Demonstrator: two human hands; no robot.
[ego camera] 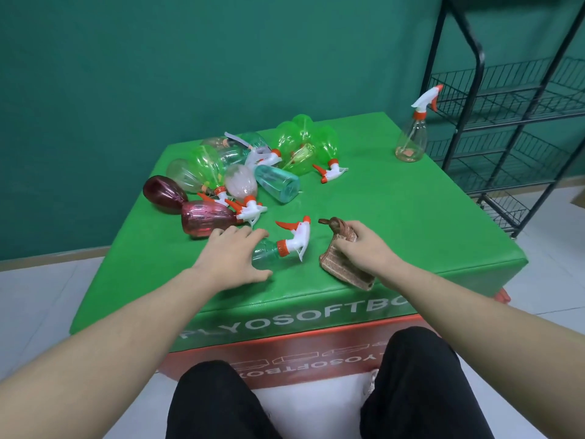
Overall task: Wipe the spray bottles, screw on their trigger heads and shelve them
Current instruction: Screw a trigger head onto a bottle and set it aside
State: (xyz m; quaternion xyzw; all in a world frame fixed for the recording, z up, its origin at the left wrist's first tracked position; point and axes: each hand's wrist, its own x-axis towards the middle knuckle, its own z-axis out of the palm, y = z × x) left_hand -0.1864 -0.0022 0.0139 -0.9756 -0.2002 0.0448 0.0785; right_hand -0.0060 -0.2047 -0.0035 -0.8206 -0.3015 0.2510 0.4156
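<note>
From the head camera, the person sits at a green padded box (395, 217) with both arms stretched over its near edge. The left hand (234, 255) lies over the body of a clear bottle (267, 252) resting on its side near the front, fingers spread and lightly curved over it, thumb toward the near edge; I judge it is steadying or about to lift it, though I cannot tell if the fingers really close round it. That bottle already wears its trigger head (296, 236), orange collar and white body, pointing right toward the other hand. The right hand (361, 248) pinches a brown cloth (345, 264), bunched at the top and trailing onto the box, held just beside the bottle, probably so wiping can start at once. Farther back on the left sits the pile (234, 172) of waiting bottles, all on their sides and touching: green ones, two dark red, a teal one, a pale pink one, several with heads fitted. All look empty; nothing liquid shows through the plastic. At the far right corner one clear bottle (411, 141) stands upright with its head on, set apart from the heap and near the black wire rack (506, 122), likely finished and waiting for shelving. The rack's visible baskets hold no bottles, so the job looks barely begun.
</note>
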